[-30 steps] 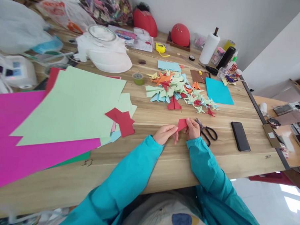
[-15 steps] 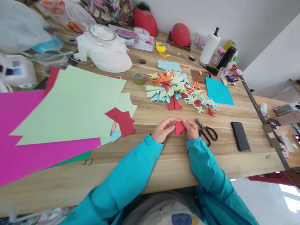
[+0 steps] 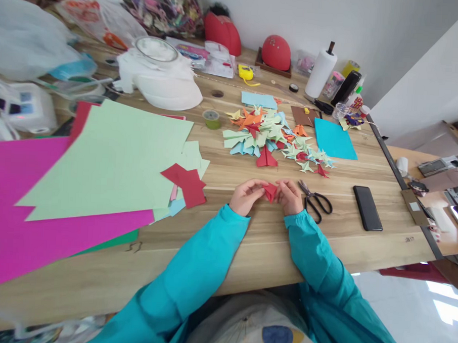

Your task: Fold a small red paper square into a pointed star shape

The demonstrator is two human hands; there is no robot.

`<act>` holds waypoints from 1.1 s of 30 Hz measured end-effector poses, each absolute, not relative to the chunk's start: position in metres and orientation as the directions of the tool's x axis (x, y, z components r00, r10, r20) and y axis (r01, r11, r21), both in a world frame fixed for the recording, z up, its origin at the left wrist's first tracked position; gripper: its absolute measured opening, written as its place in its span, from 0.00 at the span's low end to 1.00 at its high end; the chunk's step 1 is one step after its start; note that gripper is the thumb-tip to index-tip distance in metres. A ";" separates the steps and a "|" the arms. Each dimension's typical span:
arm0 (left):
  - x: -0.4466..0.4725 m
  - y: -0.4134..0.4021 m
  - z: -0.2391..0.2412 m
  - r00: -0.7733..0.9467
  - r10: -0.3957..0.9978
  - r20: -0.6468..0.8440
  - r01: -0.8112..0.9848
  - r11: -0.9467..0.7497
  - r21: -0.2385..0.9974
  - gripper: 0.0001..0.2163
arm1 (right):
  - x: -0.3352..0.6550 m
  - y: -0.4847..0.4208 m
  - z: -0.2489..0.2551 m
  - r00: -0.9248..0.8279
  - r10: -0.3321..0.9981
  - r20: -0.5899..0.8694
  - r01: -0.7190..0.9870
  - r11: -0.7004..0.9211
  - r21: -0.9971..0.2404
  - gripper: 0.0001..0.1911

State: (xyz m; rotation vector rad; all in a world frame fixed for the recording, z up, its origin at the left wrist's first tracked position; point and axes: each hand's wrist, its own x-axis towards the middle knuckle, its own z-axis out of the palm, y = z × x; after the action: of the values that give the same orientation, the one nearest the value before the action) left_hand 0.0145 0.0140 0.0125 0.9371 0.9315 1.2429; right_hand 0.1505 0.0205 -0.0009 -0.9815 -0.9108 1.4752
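Note:
A small red folded paper (image 3: 270, 192) is held just above the wooden table between my two hands. My left hand (image 3: 246, 196) pinches it from the left side, thumb in front. On the other side, the fingertips of my right hand (image 3: 289, 196) are closed at its right edge. Black-handled scissors (image 3: 314, 200) lie just right of my right hand. Beyond my hands is a heap of folded paper pieces (image 3: 266, 130) in green, blue, orange and red. Red paper pieces (image 3: 186, 184) lie left of my left hand.
Large light green sheets (image 3: 115, 161) and a magenta sheet (image 3: 6, 222) cover the table's left side. A black phone (image 3: 367, 208) lies on the right. A blue sheet (image 3: 334, 139), a tape roll (image 3: 211, 118) and a white cap (image 3: 168, 88) stand or lie farther back.
The red paper has changed from a flat four-sided shape to a smaller, pointed one with raised folds. My right fingers have shifted slightly; both hands stay in nearly the same place.

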 end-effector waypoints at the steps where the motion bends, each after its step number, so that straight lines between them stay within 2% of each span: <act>1: 0.014 0.014 0.012 0.078 0.994 -0.077 -0.365 0.100 0.926 0.09 | 0.151 0.020 0.001 -0.083 0.994 -0.075 -0.348 -0.100 -0.932 0.14; 3: 0.014 0.015 0.010 0.073 0.993 -0.094 -0.392 0.115 0.913 0.10 | 0.151 0.019 0.002 -0.113 0.992 -0.053 -0.307 -0.086 -0.948 0.16; 6: 0.013 0.015 0.010 0.082 0.993 -0.080 -0.364 0.104 0.925 0.11 | 0.150 0.018 0.000 -0.122 0.991 -0.058 -0.257 -0.088 -0.962 0.14; 13: 0.015 0.014 0.009 0.165 0.984 0.069 -0.263 -0.023 0.965 0.15 | 0.148 0.023 -0.009 0.000 0.994 -0.105 -0.269 -0.101 -0.958 0.15; 19: 0.016 0.011 0.007 0.218 0.962 0.166 -0.216 -0.118 0.969 0.10 | 0.147 0.024 -0.005 0.119 0.991 -0.064 -0.268 -0.030 -0.963 0.15; 24: 0.014 0.010 0.012 0.285 0.953 0.104 -0.199 -0.048 0.979 0.06 | 0.147 0.022 0.001 0.099 0.993 -0.068 -0.246 -0.041 -0.968 0.15; 28: 0.014 0.009 0.010 0.317 0.944 0.092 -0.283 0.002 0.959 0.12 | 0.147 0.020 0.003 0.109 0.992 -0.057 -0.228 -0.031 -0.973 0.15; 33: 0.015 0.008 0.006 0.332 0.933 0.139 -0.300 -0.035 0.953 0.18 | 0.148 0.021 0.002 0.119 0.989 -0.086 -0.216 -0.059 -0.975 0.15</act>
State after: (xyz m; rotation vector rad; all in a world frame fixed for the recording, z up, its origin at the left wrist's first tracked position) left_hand 0.0153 0.0077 0.0065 1.2020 0.6926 1.1307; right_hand 0.1478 0.0208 0.0021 -1.1604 -0.9238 1.2607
